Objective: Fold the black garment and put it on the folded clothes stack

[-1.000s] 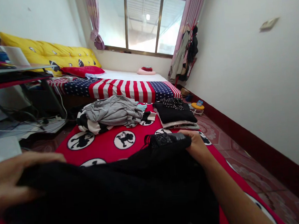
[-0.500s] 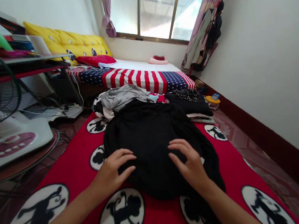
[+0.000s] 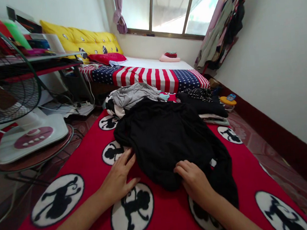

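Note:
A black long-sleeved top (image 3: 168,138) lies spread on a red blanket (image 3: 91,168) printed with monkeys in white ovals. One sleeve trails toward me on the right, and a small white label (image 3: 213,162) shows near it. My left hand (image 3: 121,177) is open at the top's left edge, fingertips touching or close to the cloth and thumb spread over the blanket. At the near edge, my right hand (image 3: 193,178) has its fingers curled over the black fabric, closed on it; its thumb is hidden.
Behind the top lie a heap of grey clothes (image 3: 136,95) and a stack of folded dark clothes (image 3: 202,102). A fan (image 3: 31,137) stands on a round stool at left, below a cluttered desk (image 3: 60,56). A bed (image 3: 150,64) is under the window; clothes hang at right.
My right hand has come down onto the top's near edge and closed on it. That edge has shifted away from me. My left hand has moved to the left edge. The view has turned left.

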A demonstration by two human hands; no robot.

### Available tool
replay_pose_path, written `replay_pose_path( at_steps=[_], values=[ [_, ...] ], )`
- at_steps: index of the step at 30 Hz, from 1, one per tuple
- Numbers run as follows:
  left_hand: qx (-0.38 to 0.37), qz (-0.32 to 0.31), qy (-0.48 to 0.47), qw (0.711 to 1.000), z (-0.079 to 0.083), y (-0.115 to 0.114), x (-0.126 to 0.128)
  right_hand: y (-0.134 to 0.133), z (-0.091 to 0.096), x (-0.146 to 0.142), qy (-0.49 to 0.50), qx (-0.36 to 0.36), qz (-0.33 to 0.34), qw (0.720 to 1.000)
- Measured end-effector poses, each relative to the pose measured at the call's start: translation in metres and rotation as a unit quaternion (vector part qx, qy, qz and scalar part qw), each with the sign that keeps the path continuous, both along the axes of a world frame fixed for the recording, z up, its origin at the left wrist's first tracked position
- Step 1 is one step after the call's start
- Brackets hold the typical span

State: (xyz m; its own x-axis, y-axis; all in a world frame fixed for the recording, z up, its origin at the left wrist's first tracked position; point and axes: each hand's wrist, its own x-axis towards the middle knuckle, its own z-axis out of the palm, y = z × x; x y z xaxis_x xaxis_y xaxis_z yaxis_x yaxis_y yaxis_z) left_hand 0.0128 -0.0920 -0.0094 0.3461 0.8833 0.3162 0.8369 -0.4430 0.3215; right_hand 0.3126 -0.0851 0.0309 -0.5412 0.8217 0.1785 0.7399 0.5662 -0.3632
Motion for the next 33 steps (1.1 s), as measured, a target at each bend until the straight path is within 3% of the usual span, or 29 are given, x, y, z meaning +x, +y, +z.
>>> replay_pose_path(
  at_steps=[3, 4, 5, 7, 9, 10, 12, 15, 18, 22, 26, 30, 33],
  values=[
    [-0.023, -0.022, -0.012, 0.999, 0.020, 0.033, 0.011, 0.059, 0.038, 0.012, 0.074, -0.172, 0.065, 0.980],
    [-0.029, -0.023, -0.016, 0.999, 0.029, 0.049, 0.012, 0.083, 0.053, 0.019, 0.132, -0.196, 0.066, 0.969],
    [-0.033, -0.018, -0.018, 0.999, 0.036, 0.065, 0.012, 0.107, 0.066, 0.027, 0.192, -0.179, 0.024, 0.965],
    [-0.032, 0.018, -0.013, 0.999, 0.046, 0.099, 0.011, 0.150, 0.083, 0.042, 0.287, -0.033, -0.155, 0.945],
    [-0.051, 0.054, 0.005, 0.997, 0.044, 0.126, 0.010, 0.177, 0.085, 0.049, 0.316, 0.080, -0.290, 0.900],
    [-0.071, 0.064, 0.016, 0.995, 0.039, 0.136, 0.010, 0.181, 0.081, 0.049, 0.314, 0.113, -0.314, 0.889],
    [-0.111, 0.072, 0.035, 0.991, 0.025, 0.147, 0.011, 0.173, 0.064, 0.040, 0.287, 0.120, -0.278, 0.909],
    [-0.131, 0.069, 0.032, 0.989, 0.007, 0.148, 0.011, 0.131, 0.030, 0.019, 0.194, 0.063, -0.171, 0.964],
    [-0.109, 0.057, -0.048, 0.991, 0.007, 0.132, 0.009, 0.082, 0.006, 0.013, 0.116, 0.033, -0.154, 0.981],
    [-0.027, 0.053, -0.166, 0.984, 0.024, 0.089, 0.023, 0.033, 0.000, 0.039, 0.074, 0.085, -0.185, 0.976],
    [-0.016, 0.004, -0.080, 0.997, 0.025, 0.052, 0.059, 0.000, -0.002, 0.063, 0.005, 0.036, -0.178, 0.983],
    [-0.023, 0.036, -0.005, 0.999, 0.013, 0.055, 0.080, -0.015, -0.010, 0.062, -0.062, -0.015, -0.162, 0.985],
    [-0.024, 0.041, 0.012, 0.999, 0.020, 0.072, 0.068, -0.011, -0.006, 0.066, -0.071, -0.002, -0.152, 0.986]
  ],
)
